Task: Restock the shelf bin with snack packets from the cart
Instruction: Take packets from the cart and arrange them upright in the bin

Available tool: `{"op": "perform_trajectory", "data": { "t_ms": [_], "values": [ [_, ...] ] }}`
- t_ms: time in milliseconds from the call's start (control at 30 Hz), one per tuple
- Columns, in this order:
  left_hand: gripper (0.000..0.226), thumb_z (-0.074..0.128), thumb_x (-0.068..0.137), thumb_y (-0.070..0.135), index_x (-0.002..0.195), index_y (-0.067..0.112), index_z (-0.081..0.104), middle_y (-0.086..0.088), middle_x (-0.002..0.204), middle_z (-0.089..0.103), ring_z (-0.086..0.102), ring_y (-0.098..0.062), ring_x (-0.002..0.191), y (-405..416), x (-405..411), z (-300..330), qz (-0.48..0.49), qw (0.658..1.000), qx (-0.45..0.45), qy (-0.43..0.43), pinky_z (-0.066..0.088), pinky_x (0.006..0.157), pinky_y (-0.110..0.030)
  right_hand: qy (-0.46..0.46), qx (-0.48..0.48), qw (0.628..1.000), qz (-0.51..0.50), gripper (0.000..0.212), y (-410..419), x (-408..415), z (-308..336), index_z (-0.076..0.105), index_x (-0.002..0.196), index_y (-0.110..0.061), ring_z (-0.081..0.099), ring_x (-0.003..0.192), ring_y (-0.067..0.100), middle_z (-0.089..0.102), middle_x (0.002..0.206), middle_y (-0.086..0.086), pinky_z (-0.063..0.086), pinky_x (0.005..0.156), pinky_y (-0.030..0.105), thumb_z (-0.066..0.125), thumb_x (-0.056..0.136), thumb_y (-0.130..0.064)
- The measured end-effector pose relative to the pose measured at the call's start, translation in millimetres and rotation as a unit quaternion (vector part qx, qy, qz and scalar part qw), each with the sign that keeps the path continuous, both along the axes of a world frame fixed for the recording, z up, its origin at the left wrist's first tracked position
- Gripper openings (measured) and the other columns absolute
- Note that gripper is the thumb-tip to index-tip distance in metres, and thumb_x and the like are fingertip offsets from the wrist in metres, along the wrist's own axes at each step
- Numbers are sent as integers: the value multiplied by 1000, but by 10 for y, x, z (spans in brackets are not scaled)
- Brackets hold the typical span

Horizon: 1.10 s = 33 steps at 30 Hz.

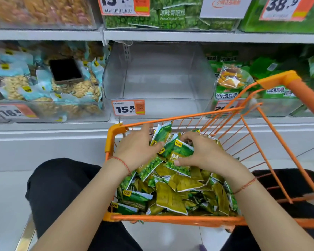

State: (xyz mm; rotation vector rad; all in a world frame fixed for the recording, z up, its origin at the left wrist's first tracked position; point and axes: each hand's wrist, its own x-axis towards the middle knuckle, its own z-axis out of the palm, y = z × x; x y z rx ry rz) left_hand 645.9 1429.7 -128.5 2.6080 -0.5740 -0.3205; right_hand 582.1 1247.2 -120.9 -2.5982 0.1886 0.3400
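the clear bin [158, 78] sits on the shelf just behind the orange cart [179, 218], with a 15.8 price tag [128, 108] on its front lip. green packets [172, 192] fill the cart. both hands are inside the cart at its far end: the left hand [137, 149] and right hand [205, 153] curl around a bunch of packets between them. a phone [65, 70] lies on the nut packs in the bin left of the clear bin.

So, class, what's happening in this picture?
A person is gathering green snack packets from an orange cart. The left hand and right hand grip a bunch between them, still inside the cart. The clear bin on the shelf ahead, above the 15.8 tag, has no packets in it yet.
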Motion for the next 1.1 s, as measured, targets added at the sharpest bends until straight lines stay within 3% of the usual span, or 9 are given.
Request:
{"op": "perform_trajectory", "data": {
  "t_ms": [200,300,400,533,633,733,800,967,1100],
  "values": [
    [36,70,82,39,112,29,52,15,87,62,61,-13,92,57,53,-44,2,995,-98,35,46,80,-31,-49,21,999,6,47,46,-22,-12,45,102,-34,50,103,13,51,110,-10,39,78,28,80,71,-40],
    [20,75,80,25,91,33,60,6,89,69,65,-12,87,53,143,-75,10,979,-194,57,50,82,-32,-70,32,997,2,42,28,20,36,46,94,-35,55,97,9,56,96,-17,43,81,28,82,70,-35],
    [14,69,85,9,87,23,66,-3,84,68,64,-8,74,-20,238,62,41,919,-369,135,52,74,-21,-104,195,975,-36,40,-66,120,112,55,87,-31,63,93,9,67,93,-10,49,88,31,87,65,-22],
    [9,55,93,13,87,15,63,0,86,68,65,-10,79,-213,442,326,75,799,-538,259,57,73,-27,-136,452,873,-123,36,-178,367,380,63,101,-16,66,75,3,71,93,-4,50,61,15,77,72,-2],
    [13,49,97,20,88,20,58,6,87,68,65,-13,84,-371,654,389,83,751,-579,305,56,69,-28,-106,550,812,-164,39,-197,663,477,63,112,-12,69,84,14,70,105,4,55,70,29,71,75,-3],
    [30,55,93,34,110,11,63,-6,109,66,60,-20,99,-464,778,320,88,747,-589,295,46,85,-36,-76,596,778,-181,46,-185,839,456,62,117,-8,67,93,20,69,111,9,55,82,37,71,72,-9],
    [40,60,87,31,118,6,61,-10,115,65,57,-20,102,-468,787,233,59,750,-594,286,37,86,-37,-65,626,755,-185,49,-200,868,395,63,115,-8,67,91,20,71,106,9,56,79,37,70,67,-12],
    [26,58,90,28,109,12,66,-8,109,69,61,-19,100,-485,783,106,42,794,-565,222,46,92,-35,-53,640,743,-189,49,-189,825,298,61,112,-9,69,77,12,73,94,3,54,56,24,70,63,-9],
    [28,47,94,40,104,20,65,-7,101,68,61,-20,91,-543,735,94,70,796,-561,217,49,77,-33,-60,620,762,-176,45,-144,794,250,63,111,-8,70,79,14,73,96,4,56,59,25,72,66,-10]
  ]
}}
